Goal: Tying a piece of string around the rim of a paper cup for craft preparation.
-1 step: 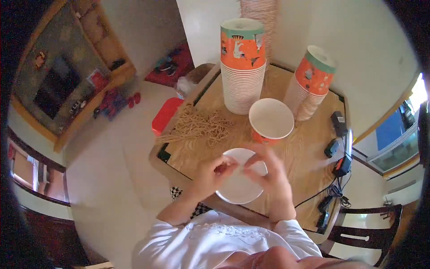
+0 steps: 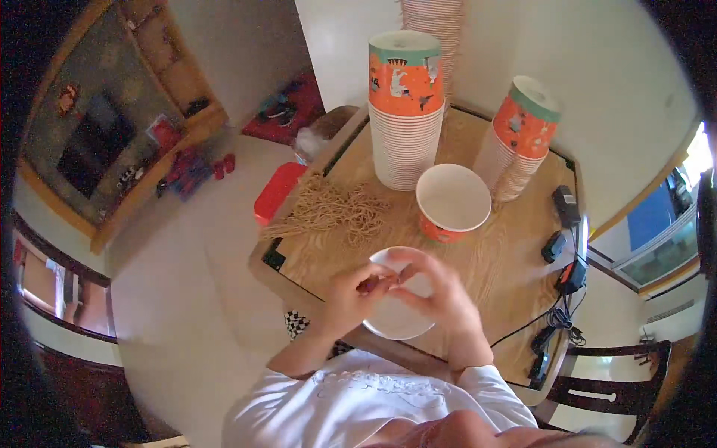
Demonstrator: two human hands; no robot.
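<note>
Hands together over white lid point(image 2: 396, 317) at near edge of wooden counter point(image 2: 508, 276). Left hand point(image 2: 349, 297) and right hand point(image 2: 442, 293) meeting at fingertips above lid, fingers pressed together in pinch on something small, too small to identify. Lid lying flat beneath both hands, partly covered. Open orange bowl point(image 2: 452, 201) with white inside just beyond lid. Heap of rubber bands point(image 2: 328, 210) to left of bowl. Two stacks of bowls point(image 2: 405, 112) behind. Chargers and cables point(image 2: 562, 246) at right edge.
</note>
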